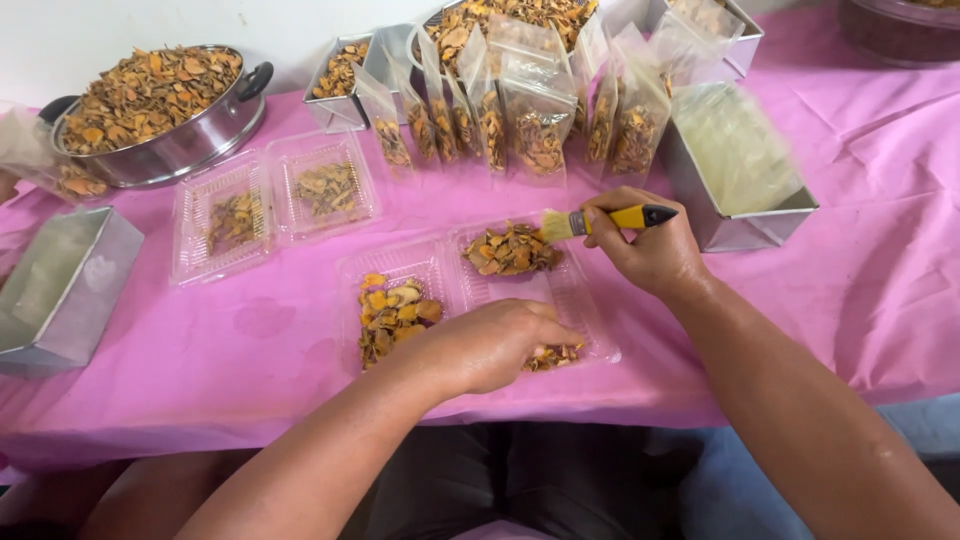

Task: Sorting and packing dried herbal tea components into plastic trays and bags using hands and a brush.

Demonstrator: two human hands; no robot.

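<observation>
At the far left edge, a rectangular metal tin (62,285) is seen on the pink tablecloth (870,290), and behind it a round steel pot with black handles (160,110) is heaped with dried orange-brown slices. Just right of the tin, a closed clear plastic clamshell box (270,205) holding a small amount of the same slices is laid flat. Nearer the table's front edge, an open clear plastic clamshell tray (470,290) is set with its long axis running left to right; dried orange slices (395,312) are piled in its left half and a second pile (510,250) lies at the back of its right half. The left hand (495,345) is curled, knuckles up, over the front of the tray's right half, pressing on or gathering a few slices there; whether anything is pinched in it cannot be told. Directly behind the tray, a row of upright clear pouches (520,120) partly filled with slices is lined up. The right hand (645,250) is closed around a yellow-handled small paintbrush (610,220), whose bristles point left and touch the back pile, so the brush lies along the tray's long axis. The right hand is the nearer to that pile. A second rectangular metal tin (740,190), holding clear bags, stands just beside the right hand, crowding it, while open cloth is left in front of the tray.
</observation>
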